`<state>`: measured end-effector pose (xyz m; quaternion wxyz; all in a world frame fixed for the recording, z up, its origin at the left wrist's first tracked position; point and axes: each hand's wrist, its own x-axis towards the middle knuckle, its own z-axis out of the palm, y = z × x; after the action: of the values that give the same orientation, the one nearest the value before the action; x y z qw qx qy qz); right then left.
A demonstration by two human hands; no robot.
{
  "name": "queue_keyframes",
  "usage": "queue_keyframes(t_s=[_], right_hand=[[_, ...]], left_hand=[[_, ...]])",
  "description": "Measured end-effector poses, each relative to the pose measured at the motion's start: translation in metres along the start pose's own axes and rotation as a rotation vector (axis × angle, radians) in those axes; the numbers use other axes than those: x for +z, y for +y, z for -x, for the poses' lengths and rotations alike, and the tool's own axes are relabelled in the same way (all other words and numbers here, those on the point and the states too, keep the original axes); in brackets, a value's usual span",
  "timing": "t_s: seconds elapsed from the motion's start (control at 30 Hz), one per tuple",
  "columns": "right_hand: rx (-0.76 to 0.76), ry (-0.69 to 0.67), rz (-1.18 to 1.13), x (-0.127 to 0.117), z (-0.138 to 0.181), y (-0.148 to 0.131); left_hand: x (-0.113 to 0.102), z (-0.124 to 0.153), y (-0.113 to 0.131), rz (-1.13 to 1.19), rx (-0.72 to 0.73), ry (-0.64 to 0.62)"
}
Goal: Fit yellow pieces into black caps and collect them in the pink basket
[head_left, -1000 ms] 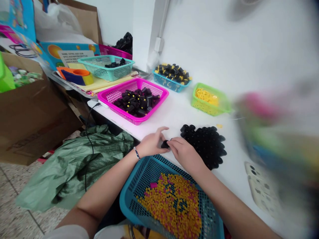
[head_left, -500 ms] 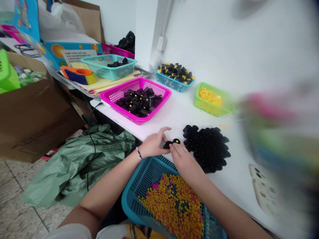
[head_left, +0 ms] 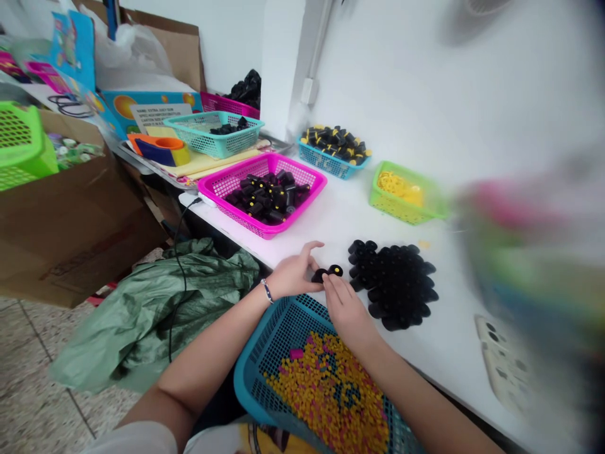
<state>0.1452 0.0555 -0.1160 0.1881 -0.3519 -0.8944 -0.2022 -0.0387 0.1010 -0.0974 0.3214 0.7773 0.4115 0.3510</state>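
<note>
My left hand (head_left: 293,275) has its thumb and a finger around a small black cylindrical piece (head_left: 319,275) at the table's front edge. Against that same piece, my right hand (head_left: 347,309) presses its fingertips together; anything tiny between them is hidden. Just beyond the fingertips stands another black cylinder (head_left: 336,270) with a yellow centre. A tight cluster of upright black cylinders (head_left: 401,280) is to the right of my hands. Below my hands, a teal basket (head_left: 253,384) holds many small yellow and pink pieces (head_left: 326,384).
A magenta basket (head_left: 212,187) of black cylinders stands on the table (head_left: 347,211). Behind are a blue basket (head_left: 326,165) of black-and-yellow pieces and a green basket (head_left: 394,210) of yellow parts. A phone-like case (head_left: 501,366) lies at right. Green sacking (head_left: 155,328) covers floor at left.
The camera view has shifted slightly, so the scene sits a little farther right. Both hands keep nearly the same pose at the black cylinder.
</note>
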Motion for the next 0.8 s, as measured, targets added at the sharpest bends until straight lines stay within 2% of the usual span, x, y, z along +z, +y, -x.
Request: queue_keyframes(t_s=[0.13,0.23,0.37,0.47,0.53,0.67,0.73,0.8], right_hand=[[0.117,0.012,-0.135,-0.013,-0.016,0.000],[0.249,0.076,-0.271,-0.048,-0.022,0.001],[0.449,0.305,-0.344,-0.101,0.000,-0.001],[0.549,0.389,-0.369,-0.116,0.030,-0.003],[0.527,0.316,-0.390,-0.112,0.048,-0.005],[0.353,0.110,-0.412,-0.095,0.072,-0.010],[0.284,0.084,-0.408,-0.092,0.080,-0.011],[0.256,0.086,-0.395,-0.092,0.088,-0.011]], left_hand=[[0.002,0.000,0.002,-0.071,0.006,0.011],[0.006,0.000,0.004,-0.175,0.026,0.031],[0.008,-0.004,0.012,-0.189,0.076,0.064],[0.014,-0.013,0.017,-0.150,0.145,0.083],[0.023,-0.018,0.019,-0.117,0.193,0.036],[0.039,-0.026,0.019,-0.118,0.208,-0.025],[0.029,-0.029,0.021,-0.161,0.223,0.002],[0.000,-0.036,0.026,-0.233,0.256,0.071]])
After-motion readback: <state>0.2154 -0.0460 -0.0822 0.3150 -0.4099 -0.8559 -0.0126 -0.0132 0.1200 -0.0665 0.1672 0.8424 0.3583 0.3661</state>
